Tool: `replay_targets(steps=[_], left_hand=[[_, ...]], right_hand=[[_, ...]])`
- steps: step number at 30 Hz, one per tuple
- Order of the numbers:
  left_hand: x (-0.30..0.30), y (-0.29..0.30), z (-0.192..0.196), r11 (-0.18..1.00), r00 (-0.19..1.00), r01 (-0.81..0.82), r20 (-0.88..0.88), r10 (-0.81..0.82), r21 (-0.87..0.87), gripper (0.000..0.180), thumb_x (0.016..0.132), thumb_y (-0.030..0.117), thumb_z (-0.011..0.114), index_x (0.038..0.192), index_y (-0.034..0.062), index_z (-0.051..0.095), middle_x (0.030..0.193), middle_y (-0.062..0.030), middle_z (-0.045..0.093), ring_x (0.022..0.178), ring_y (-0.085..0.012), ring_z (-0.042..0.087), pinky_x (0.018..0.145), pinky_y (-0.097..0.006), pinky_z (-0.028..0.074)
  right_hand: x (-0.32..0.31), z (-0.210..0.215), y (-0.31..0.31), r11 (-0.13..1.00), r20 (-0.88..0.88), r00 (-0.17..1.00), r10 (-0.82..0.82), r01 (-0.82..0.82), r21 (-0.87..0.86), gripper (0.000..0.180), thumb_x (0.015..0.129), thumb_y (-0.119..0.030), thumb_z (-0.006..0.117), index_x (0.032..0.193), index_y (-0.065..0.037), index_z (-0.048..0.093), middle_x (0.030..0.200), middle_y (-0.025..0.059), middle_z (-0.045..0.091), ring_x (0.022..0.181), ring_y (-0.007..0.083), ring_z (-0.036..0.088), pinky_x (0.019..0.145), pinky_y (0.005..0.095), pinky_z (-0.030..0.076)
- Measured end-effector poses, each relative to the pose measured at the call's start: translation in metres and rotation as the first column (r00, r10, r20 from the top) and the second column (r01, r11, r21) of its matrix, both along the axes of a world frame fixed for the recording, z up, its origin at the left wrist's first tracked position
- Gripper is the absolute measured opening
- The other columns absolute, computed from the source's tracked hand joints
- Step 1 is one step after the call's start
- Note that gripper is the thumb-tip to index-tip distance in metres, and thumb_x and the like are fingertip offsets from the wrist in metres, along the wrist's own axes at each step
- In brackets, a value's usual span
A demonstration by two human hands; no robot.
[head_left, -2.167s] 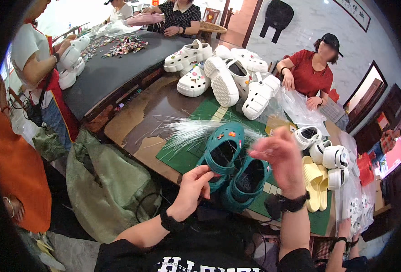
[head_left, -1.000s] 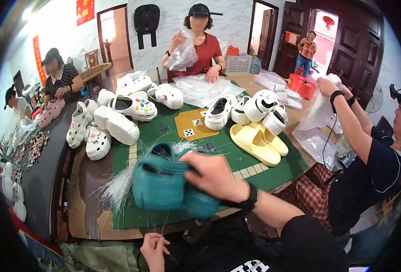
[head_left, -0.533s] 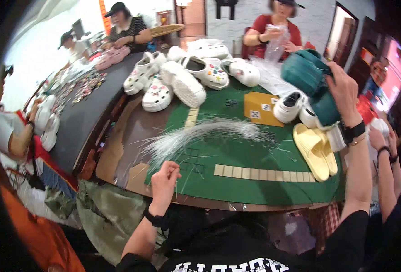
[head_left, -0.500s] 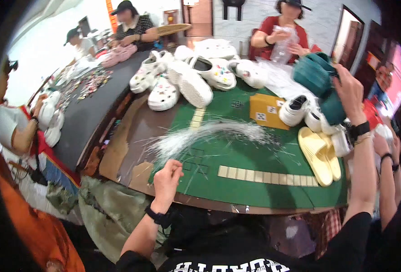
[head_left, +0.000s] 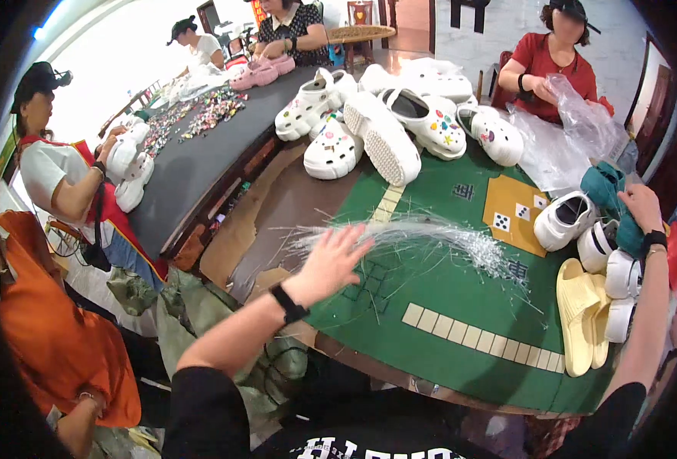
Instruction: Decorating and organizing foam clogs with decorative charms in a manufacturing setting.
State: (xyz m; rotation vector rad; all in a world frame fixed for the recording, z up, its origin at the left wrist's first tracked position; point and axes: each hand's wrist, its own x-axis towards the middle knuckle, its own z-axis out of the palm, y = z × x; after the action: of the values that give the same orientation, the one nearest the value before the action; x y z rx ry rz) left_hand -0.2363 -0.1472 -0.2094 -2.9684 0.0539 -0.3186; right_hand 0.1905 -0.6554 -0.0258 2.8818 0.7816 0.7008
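Note:
My left hand (head_left: pixel 329 266) is open, fingers spread, at the left part of a loose bundle of thin clear plastic strands (head_left: pixel 438 233) lying on the green table mat (head_left: pixel 400 359). At the right edge of the table my right hand (head_left: pixel 641 208) is closed on a dark green shoe (head_left: pixel 629 234). Another green piece (head_left: pixel 603 183) sits just beside it, and my fingers partly hide both. White shoes (head_left: pixel 565 222) stand close to this hand. A pair of pale yellow slides (head_left: pixel 576 317) lies below them.
White clogs with colourful charms (head_left: pixel 438 126) are heaped at the back. Crumpled clear plastic (head_left: pixel 545 149) lies before a person in red. A yellow card (head_left: pixel 507 206) lies on the mat. On the dark table (head_left: pixel 201 172) to the left, co-workers handle shoes near scattered charms (head_left: pixel 212 115).
My right hand has lowered the green shoes from the air to beside the white shoes. My left hand has opened and moved onto the strands. The view has swung to the left.

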Motion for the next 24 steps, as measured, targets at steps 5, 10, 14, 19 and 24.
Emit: replay_targets(steps=[5, 10, 14, 19, 24], left_hand=[[0.056, 0.045, -0.011, 0.999, 1.000, -0.002, 0.003, 0.002, 0.049, 0.076, 0.069, 0.028, 0.081, 0.136, 0.0153, 0.048, 0.137, -0.0119, 0.045, 0.117, -0.0309, 0.048, 0.094, -0.046, 0.041], [0.085, 0.084, 0.019, 0.884, 0.997, -0.058, -0.076, 0.025, -0.464, 0.039, 0.079, 0.025, 0.075, 0.112, 0.0076, 0.063, 0.107, -0.0125, 0.061, 0.103, -0.0321, 0.056, 0.088, -0.042, 0.046], [0.160, 0.110, 0.076, 0.829, 0.973, -0.045, 0.165, 0.163, -0.558, 0.032, 0.082, 0.022, 0.070, 0.108, 0.0057, 0.062, 0.107, -0.0192, 0.061, 0.099, -0.0367, 0.060, 0.087, -0.043, 0.048], [0.232, 0.190, 0.109, 0.859, 0.825, -0.162, 0.412, 0.388, -0.486, 0.039, 0.087, 0.023, 0.065, 0.123, 0.0092, 0.058, 0.129, -0.0176, 0.056, 0.118, -0.0343, 0.054, 0.097, -0.047, 0.043], [0.258, 0.263, 0.102, 0.884, 0.816, -0.401, 0.344, 0.464, -0.241, 0.043, 0.090, 0.011, 0.050, 0.133, 0.0133, 0.049, 0.136, -0.0141, 0.052, 0.133, -0.0305, 0.043, 0.108, -0.055, 0.033]], right_hand=[[-0.021, -0.002, 0.014, 0.996, 0.315, 0.948, 0.047, -0.068, 0.058, 0.029, 0.096, -0.031, 0.054, 0.106, -0.005, 0.061, 0.092, 0.0172, 0.060, 0.089, 0.0371, 0.061, 0.075, 0.0453, 0.047], [-0.073, 0.028, 0.046, 0.960, 0.330, 0.932, 0.151, -0.217, 0.175, 0.018, 0.097, -0.016, 0.051, 0.103, -0.002, 0.060, 0.092, 0.0194, 0.057, 0.087, 0.0394, 0.059, 0.072, 0.0445, 0.046], [-0.135, 0.022, 0.067, 0.928, 0.412, 0.870, 0.269, -0.349, 0.131, 0.013, 0.094, -0.009, 0.054, 0.100, 0.000, 0.061, 0.085, 0.0172, 0.055, 0.078, 0.0367, 0.058, 0.067, 0.0420, 0.044], [-0.198, -0.020, 0.087, 0.927, 0.279, 0.910, 0.306, -0.352, 0.132, 0.014, 0.089, 0.001, 0.058, 0.102, 0.002, 0.063, 0.079, 0.0154, 0.052, 0.072, 0.0321, 0.055, 0.061, 0.0413, 0.040], [-0.242, -0.049, 0.085, 0.954, 0.149, 0.950, 0.274, -0.288, 0.079, 0.021, 0.079, -0.001, 0.066, 0.100, -0.002, 0.064, 0.070, 0.0126, 0.046, 0.065, 0.0303, 0.052, 0.055, 0.0410, 0.036]])
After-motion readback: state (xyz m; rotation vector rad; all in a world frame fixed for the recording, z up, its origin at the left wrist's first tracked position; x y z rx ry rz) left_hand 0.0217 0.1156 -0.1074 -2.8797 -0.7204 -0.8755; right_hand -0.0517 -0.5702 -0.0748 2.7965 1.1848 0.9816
